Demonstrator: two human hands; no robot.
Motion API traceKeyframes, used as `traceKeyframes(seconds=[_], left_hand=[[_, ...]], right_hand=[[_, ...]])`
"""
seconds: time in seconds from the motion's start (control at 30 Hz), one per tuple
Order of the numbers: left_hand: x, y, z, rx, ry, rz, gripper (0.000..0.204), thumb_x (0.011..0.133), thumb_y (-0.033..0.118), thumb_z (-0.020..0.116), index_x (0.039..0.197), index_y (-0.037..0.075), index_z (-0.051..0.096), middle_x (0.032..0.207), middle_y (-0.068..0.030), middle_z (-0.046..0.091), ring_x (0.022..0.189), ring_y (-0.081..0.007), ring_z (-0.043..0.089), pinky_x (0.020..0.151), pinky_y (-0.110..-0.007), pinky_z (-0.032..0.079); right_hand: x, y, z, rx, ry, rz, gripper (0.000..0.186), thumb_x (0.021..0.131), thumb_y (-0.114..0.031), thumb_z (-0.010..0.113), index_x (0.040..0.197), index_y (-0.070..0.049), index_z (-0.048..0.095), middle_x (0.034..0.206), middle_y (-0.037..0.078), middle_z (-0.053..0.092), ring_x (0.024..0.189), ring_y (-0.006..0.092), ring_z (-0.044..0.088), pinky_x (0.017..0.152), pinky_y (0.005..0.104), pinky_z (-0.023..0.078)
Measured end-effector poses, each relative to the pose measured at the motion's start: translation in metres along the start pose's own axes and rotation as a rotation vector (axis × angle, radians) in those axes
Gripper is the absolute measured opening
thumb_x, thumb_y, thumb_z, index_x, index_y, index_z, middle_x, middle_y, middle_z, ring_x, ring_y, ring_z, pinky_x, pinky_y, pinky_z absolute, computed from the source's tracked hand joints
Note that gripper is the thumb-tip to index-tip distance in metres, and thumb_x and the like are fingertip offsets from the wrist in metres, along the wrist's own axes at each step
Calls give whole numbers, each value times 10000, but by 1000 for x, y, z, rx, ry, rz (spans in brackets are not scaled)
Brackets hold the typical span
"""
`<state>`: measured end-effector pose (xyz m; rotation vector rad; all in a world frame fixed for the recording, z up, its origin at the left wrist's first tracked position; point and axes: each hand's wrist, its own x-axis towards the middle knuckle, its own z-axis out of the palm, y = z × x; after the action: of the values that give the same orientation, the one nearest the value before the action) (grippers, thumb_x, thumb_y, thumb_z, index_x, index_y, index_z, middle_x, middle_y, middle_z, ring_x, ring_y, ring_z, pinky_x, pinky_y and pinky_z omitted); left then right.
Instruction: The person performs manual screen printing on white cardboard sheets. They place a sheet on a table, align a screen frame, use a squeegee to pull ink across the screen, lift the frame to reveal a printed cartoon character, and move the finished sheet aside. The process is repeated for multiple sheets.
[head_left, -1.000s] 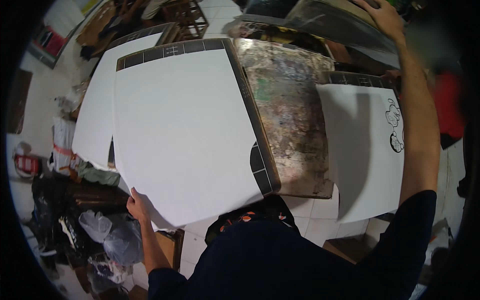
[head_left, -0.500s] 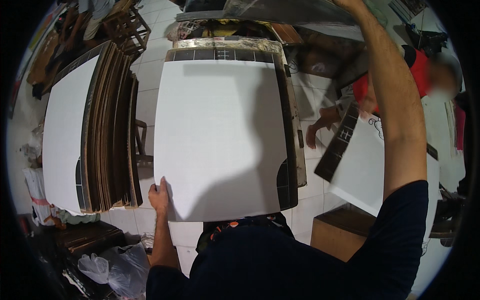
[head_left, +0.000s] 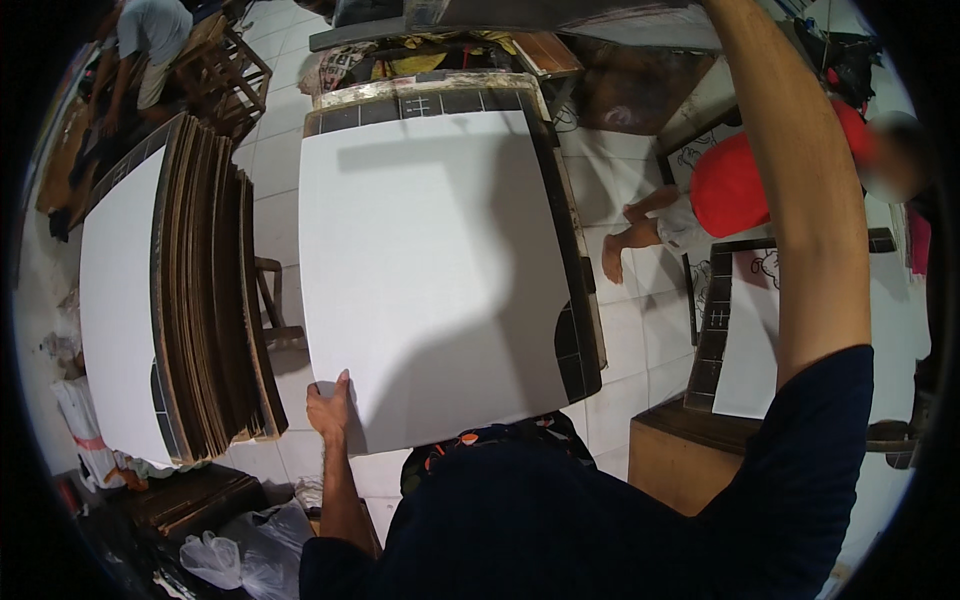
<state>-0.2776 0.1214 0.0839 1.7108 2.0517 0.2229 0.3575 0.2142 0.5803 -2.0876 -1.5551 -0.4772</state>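
In front of me lies a dark board (head_left: 580,350) with white ruled marks, a large smooth white sheet (head_left: 430,260) covering most of it. My left hand (head_left: 328,408) grips the near left corner, thumb on top of the sheet and fingers at the edge. My right arm stretches up and forward; its hand is beyond the top of the picture, close to the right end of a raised dark flat frame (head_left: 560,38). That frame spans the far side, above the board's far edge. Shadows of my head and arm fall across the sheet.
On the left, a thick stack of brown boards (head_left: 205,300) stands on edge, its outer one faced with a white sheet (head_left: 122,300). A person in red (head_left: 728,185) is at the right, near another sheeted board (head_left: 712,320) on a brown box (head_left: 685,460). A plastic bag (head_left: 250,550) lies lower left.
My left hand has shifted slightly at the corner, its thumb now farther in over the sheet. The board at the right has swung and been lowered onto the box; the person in red has moved.
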Motion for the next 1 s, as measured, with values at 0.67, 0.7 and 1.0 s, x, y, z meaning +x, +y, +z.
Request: traceKeyframes(seconds=[0.67,0.7,1.0], left_hand=[[31,13,17,-39,16,-26,995,750,677,872,1330,-76,579,1244,-319,705,1172,-472,695,1034,-505,531],[35,8,20,-38,16,-32,992,751,675,875,1331,-72,574,1244,-315,704,1169,-469,695,1033,-504,531],[30,79,3,67,128,242,869,866,536,849,1399,-99,588,1428,-323,600,1323,-470,577,1115,-520,474]], right_hand=[[18,11,5,-36,27,-7,834,794,-806,733,1099,-36,828,1059,227,795,1027,345,760,963,438,559],[15,8,3,-28,21,-15,834,795,-804,733,1101,-33,826,1065,230,794,1029,346,760,963,438,557],[-51,-16,6,-49,52,43,752,796,-791,739,1050,-89,825,995,152,794,972,308,752,881,434,562]])
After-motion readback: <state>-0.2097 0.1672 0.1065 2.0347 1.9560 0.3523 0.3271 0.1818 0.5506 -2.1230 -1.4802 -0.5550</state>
